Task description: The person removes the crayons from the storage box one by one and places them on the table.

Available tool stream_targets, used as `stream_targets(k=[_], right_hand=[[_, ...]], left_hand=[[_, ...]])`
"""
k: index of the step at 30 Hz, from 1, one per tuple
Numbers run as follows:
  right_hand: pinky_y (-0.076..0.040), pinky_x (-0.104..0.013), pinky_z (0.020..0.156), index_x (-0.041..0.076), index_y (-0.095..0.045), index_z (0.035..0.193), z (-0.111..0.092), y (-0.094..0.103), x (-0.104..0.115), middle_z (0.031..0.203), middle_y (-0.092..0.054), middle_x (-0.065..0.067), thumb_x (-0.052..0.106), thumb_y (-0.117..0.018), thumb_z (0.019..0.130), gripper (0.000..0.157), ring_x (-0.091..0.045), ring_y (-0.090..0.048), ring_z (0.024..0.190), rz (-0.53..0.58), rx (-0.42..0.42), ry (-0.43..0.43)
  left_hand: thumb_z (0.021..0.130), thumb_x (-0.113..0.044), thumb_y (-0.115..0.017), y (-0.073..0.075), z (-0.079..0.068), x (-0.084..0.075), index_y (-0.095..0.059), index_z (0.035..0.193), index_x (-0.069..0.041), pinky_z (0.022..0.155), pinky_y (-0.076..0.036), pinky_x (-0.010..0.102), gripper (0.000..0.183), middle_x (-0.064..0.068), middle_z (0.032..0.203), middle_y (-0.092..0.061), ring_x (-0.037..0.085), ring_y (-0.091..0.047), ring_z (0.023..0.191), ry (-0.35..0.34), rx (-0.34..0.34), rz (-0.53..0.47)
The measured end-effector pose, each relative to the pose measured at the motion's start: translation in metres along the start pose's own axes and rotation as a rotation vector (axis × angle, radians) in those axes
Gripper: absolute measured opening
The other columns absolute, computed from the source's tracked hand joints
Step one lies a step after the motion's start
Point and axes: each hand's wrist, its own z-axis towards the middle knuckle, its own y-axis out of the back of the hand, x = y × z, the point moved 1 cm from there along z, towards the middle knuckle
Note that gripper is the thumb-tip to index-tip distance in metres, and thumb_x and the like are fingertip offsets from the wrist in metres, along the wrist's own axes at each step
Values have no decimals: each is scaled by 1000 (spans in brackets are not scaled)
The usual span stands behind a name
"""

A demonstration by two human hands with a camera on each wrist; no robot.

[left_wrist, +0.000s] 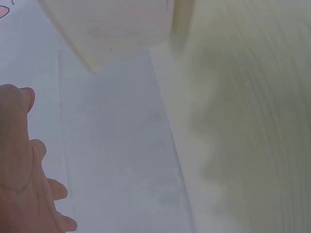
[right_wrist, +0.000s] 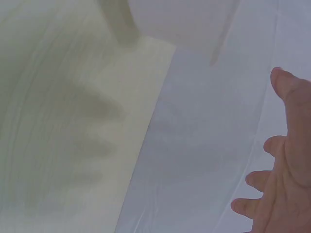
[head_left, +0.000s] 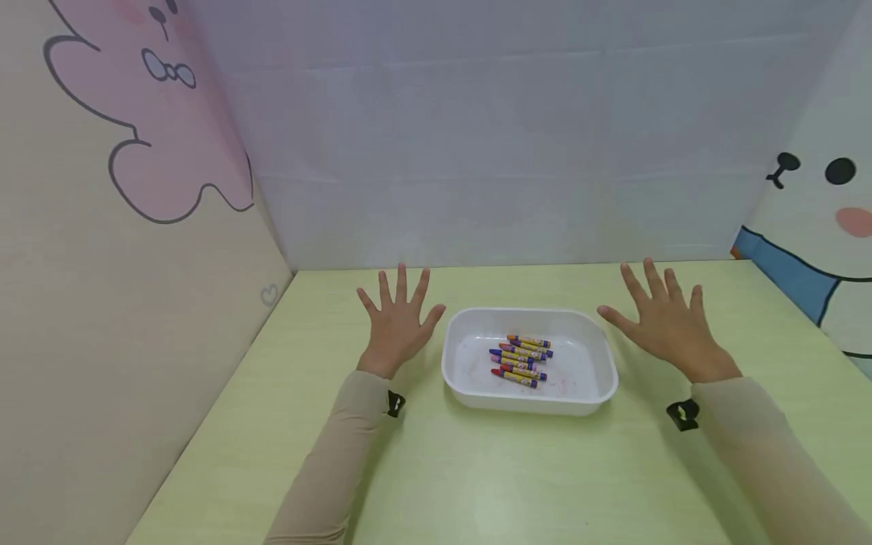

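Observation:
A white plastic tray sits on the table, and several crayons in yellow wrappers lie in a loose row inside it. To the tray's left is my left hand, its fingers straight and spread. My right hand is spread the same way on the tray's right. Neither hand touches the tray or holds anything. The left wrist view has the left hand at its left edge, with the tray's outer side above. In the right wrist view, the right hand is at the right edge.
The pale yellow-green table ends at a white sheet hung behind it. A wall with a pink cartoon figure rises at the left, and a white cartoon bear covers the right side. Each wrist carries a small black mount.

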Motion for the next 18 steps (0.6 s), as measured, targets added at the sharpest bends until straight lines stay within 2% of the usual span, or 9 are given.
stream_targets(k=[5, 10, 15, 18], right_hand=[[-3, -77, 107, 9, 0, 155, 4, 17, 4, 158, 0, -27, 62, -35, 96, 87, -52, -9, 142, 129, 102, 64], [-18, -71, 109, 9, -6, 155, 9, 35, 14, 157, -12, -28, 55, -39, 98, 81, -52, -18, 140, 267, 198, 102], [-39, -66, 100, 5, -31, 150, 16, 47, 27, 146, -39, -28, 48, -44, 99, 68, -50, -41, 130, 308, 240, 178], [-47, -58, 98, 6, -47, 142, 22, 51, 35, 138, -53, -22, 45, -50, 98, 59, -43, -52, 124, 351, 279, 223]], left_hand=[[99, -61, -24, 5, 1, 0, -1, 155, -31, 110, 16, 70, 68, 10, 162, 4, 41, 11, 147, 12, 58, -245], [101, -56, -24, 7, 2, 0, -2, 156, -26, 114, 14, 64, 66, 7, 163, -1, 34, 6, 149, -16, 122, -532], [99, -59, -30, 6, 3, 2, -8, 154, -36, 121, -4, 54, 63, -8, 162, -9, 20, -6, 150, -9, 227, -909], [101, -50, -36, 0, 4, 2, -15, 154, -33, 123, -9, 47, 60, -10, 161, -16, 14, -13, 149, -9, 283, -1156]])
